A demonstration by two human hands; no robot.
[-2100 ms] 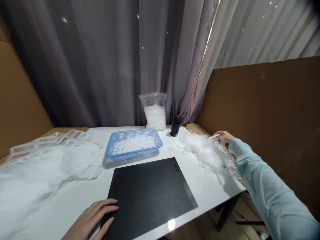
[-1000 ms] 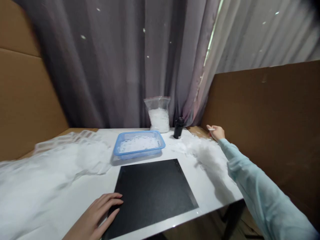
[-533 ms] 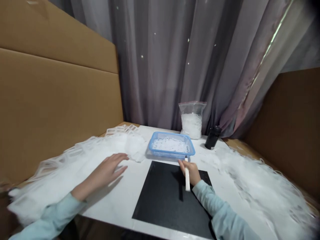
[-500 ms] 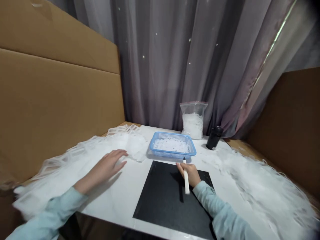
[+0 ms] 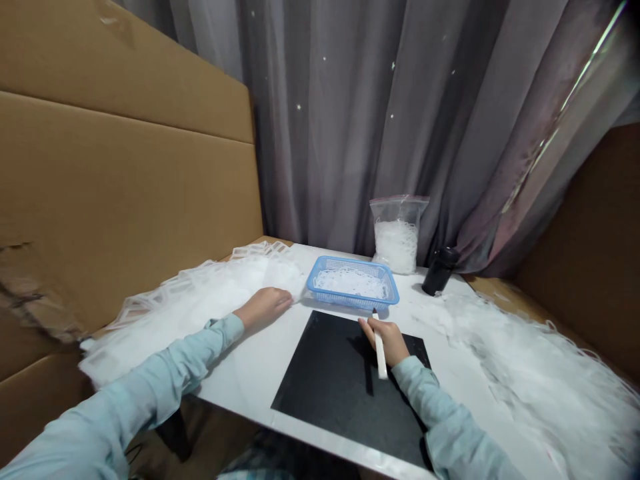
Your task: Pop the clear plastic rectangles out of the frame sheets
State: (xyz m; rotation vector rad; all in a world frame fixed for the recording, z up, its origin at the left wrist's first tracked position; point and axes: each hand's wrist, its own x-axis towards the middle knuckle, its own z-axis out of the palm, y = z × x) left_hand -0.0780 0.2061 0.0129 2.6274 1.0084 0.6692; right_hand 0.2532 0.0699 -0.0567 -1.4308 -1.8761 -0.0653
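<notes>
My left hand (image 5: 265,308) lies at the right edge of a pile of thin, translucent white pieces (image 5: 200,288), fingers closed together; what is between the fingertips is hidden. In my right hand (image 5: 389,341) is a slim white-handled tool (image 5: 380,350) with a dark pointed tip, held slanting above a black mat (image 5: 330,373). The tip points toward a blue plastic basket (image 5: 355,297) just beyond the mat, with small white rings or loops lying inside it.
Behind the basket stands a clear zip bag (image 5: 396,243) of white loops, with a black lidded container (image 5: 440,272) beside it. A heap of white trimmings (image 5: 540,373) spreads along the right. Cardboard walls (image 5: 125,180) and a grey curtain (image 5: 340,147) enclose the white table (image 5: 240,380).
My left hand has moved forward and right to the pile's edge, its fingers now closed. The right hand still holds the white-handled tool over the mat. The view has shifted slightly.
</notes>
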